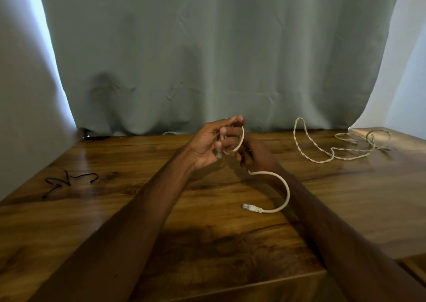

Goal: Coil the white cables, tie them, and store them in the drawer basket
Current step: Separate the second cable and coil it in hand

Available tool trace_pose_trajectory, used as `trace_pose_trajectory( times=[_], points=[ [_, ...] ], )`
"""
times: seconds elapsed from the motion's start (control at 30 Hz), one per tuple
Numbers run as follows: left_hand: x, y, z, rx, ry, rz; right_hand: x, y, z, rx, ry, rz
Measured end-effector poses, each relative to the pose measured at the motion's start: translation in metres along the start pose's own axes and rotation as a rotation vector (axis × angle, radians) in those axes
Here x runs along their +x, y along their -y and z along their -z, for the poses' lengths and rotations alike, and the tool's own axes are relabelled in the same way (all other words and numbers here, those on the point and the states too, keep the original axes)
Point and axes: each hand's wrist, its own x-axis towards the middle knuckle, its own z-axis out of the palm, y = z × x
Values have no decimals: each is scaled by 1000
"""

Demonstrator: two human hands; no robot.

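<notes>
A grey-green curtain (219, 59) hangs behind a broad wooden table (115, 221), and no drawer or basket shows anywhere, so the storing step looks to be some way off. Both bare forearms reach in over the tabletop and meet near the middle, above the wood. The left hand (211, 143) is turned palm up with its fingers curled round a first loop of the short white cable (287, 191). The right hand (258, 156), seen from the back just beside it, has its fingers closed on the same cable where it leaves the loop. From there the free end bends down and rests on the table near the right forearm. Judged from this, coiling has only begun: one turn is formed, the rest of this cable is loose, and nothing is tied. At the rear right a longer twisted pale cable (306, 144) lies sprawled and uncoiled on the table, well apart from the hands. At the left lie a few thin black ties (60, 183), untouched, probably meant for the tying. The plug (250, 207) on the free end is clear plastic. No brand, label or writing can be read on anything.
</notes>
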Motion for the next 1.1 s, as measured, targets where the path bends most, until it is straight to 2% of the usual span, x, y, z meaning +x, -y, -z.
trace_pose_trajectory(
  times=[0.17,0.3,0.43,0.53,0.6,0.7,0.8,0.93,1.1],
  points=[
    [2,0,6,69,-116,-80,-5,13,-8,63,109,-128],
    [6,0,15,155,-246,-160,-6,24,-12,78,173,-147],
    [9,-2,20,180,-318,-150,-6,33,-16,191,219,-194],
    [8,-1,22,264,-403,-176,-6,37,-13,404,267,-329],
    [9,-4,21,268,-481,-262,-5,36,-9,633,318,-438],
    [8,-9,23,367,-622,-359,-5,40,1,965,498,-541],
    [0,-9,36,618,-772,-376,-5,46,15,1016,601,-593],
    [-8,-1,51,908,-844,-358,-3,47,20,921,495,-511],
    [-5,8,46,1130,-754,-249,-2,45,23,777,329,-369]
  ],
)
